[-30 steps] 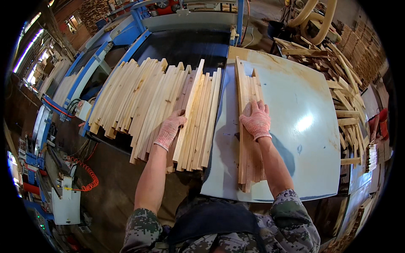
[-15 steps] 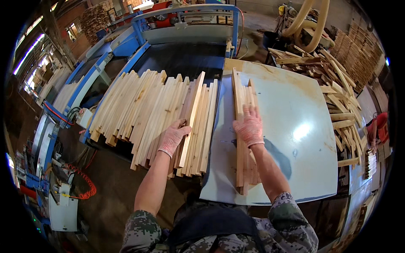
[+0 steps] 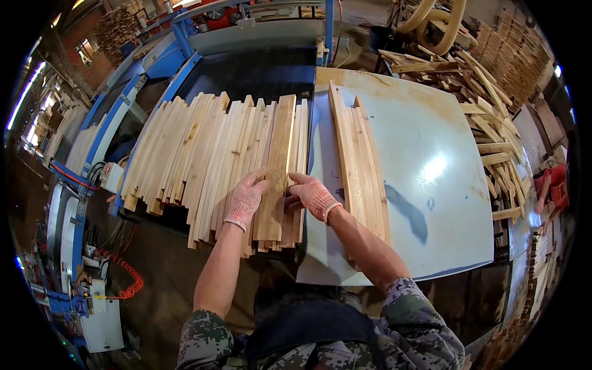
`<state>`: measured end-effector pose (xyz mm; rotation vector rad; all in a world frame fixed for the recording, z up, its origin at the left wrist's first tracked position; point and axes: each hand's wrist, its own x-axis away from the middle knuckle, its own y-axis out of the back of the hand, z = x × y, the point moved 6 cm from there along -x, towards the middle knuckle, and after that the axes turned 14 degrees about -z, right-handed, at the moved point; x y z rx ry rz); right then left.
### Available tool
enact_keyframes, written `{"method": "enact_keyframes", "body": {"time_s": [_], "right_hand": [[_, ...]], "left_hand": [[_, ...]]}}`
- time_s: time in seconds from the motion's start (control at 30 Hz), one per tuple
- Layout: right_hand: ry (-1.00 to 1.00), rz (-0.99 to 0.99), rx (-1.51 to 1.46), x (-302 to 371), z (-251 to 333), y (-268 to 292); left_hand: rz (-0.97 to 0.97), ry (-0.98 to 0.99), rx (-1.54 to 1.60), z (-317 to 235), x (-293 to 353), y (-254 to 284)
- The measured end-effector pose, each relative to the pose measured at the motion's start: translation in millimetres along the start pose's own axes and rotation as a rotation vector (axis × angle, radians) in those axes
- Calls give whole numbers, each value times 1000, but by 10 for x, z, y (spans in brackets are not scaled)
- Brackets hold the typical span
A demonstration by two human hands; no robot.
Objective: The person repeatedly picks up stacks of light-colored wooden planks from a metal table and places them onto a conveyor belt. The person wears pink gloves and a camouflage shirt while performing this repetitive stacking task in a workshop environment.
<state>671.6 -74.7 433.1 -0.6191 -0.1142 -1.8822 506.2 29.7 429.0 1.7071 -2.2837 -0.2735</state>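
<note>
A wide wooden board (image 3: 279,145) lies flat-face up on top of a long row of pale wooden strips (image 3: 200,154). My left hand (image 3: 248,197), in a pinkish knit glove, grips its left edge. On its right edge are the thumb and fingers of my right hand (image 3: 313,196), gloved alike; some of those fingers are hidden below the edge. To the right, a small group of wooden strips (image 3: 362,166) lies side by side on a pale metal table (image 3: 444,222).
The row rests on a dark belt (image 3: 259,71) in a blue-framed machine (image 3: 179,77). Loose offcuts (image 3: 493,139) are heaped beyond the table's right edge. A thick beige hose (image 3: 453,28) hangs at the back right. A red coiled air line (image 3: 132,277) hangs lower left.
The board has turned from on edge to flat. My right hand has left the strips on the table and moved left to the board. The whole view has shifted slightly.
</note>
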Motion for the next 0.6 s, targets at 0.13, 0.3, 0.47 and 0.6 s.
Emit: {"method": "enact_keyframes", "body": {"time_s": [0.13, 0.3, 0.47, 0.6], "right_hand": [[-50, -78, -36, -37, -59, -12], [-39, -221, 7, -52, -64, -35], [-37, -409, 264, -31, -3, -123], [239, -606, 1199, -34, 222, -563]], "left_hand": [[93, 119, 145, 2, 33, 122], [189, 183, 334, -17, 231, 773], [2, -39, 366, 134, 80, 2325], [-337, -158, 179, 341, -299, 3907]]}}
